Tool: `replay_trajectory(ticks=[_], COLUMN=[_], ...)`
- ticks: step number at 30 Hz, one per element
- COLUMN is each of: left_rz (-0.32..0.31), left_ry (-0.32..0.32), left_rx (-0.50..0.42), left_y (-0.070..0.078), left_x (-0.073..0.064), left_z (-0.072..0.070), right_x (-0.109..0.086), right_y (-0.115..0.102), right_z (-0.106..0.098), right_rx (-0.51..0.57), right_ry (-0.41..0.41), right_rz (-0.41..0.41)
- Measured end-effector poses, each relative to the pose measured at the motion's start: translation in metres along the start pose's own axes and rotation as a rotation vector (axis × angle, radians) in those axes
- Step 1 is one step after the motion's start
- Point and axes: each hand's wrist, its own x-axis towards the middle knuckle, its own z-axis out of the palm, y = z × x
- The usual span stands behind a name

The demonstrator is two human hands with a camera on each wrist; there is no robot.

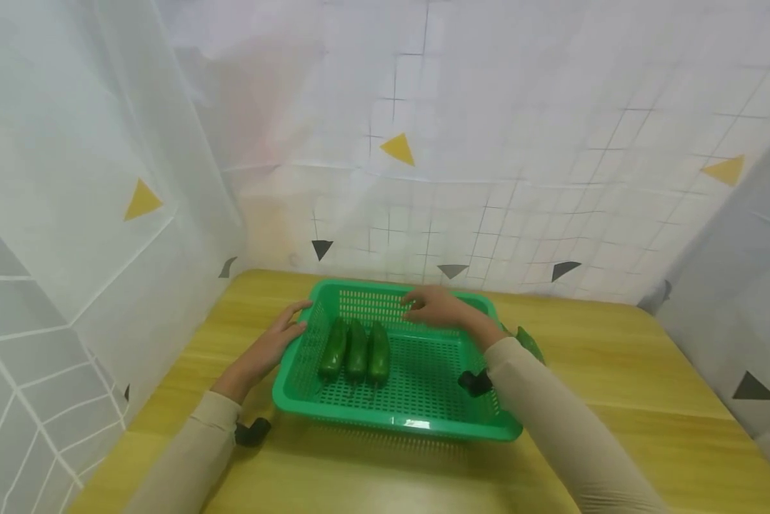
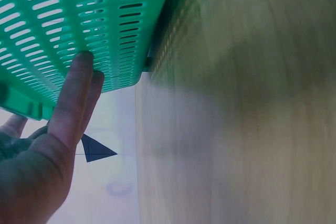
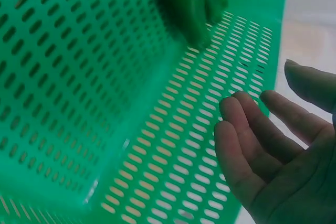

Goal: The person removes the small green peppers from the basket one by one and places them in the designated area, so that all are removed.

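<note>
A green plastic basket with slotted walls stands on the table. In its left half, three long, glossy dark green cucumbers lie side by side; the right wrist view catches their blurred ends. My left hand is at the basket's left rim. In the left wrist view its straight fingers touch the slotted outer wall. Over the back part of the basket hangs my right hand, nothing in it. Its fingers are loosely bent and the thumb stands apart in the right wrist view.
Another green vegetable lies on the table right of the basket, partly hidden by the right forearm. The wooden table meets a patterned white sheet behind and at both sides. Black wrist-camera mounts sit by both cuffs.
</note>
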Motion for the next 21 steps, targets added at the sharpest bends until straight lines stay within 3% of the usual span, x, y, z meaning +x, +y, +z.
replay_trajectory(ticks=[16, 21], left_rz=[-0.001, -0.003], left_ry=[0.007, 0.01], left_rx=[0.03, 0.034], left_y=[0.0, 0.001], left_x=[-0.001, -0.001], left_z=[0.002, 0.001], right_x=[0.019, 0.025], right_y=[0.012, 0.01], right_z=[0.025, 0.035], right_rx=[0.003, -0.104], right_ry=[-0.074, -0.055], right_rz=[0.054, 0.031])
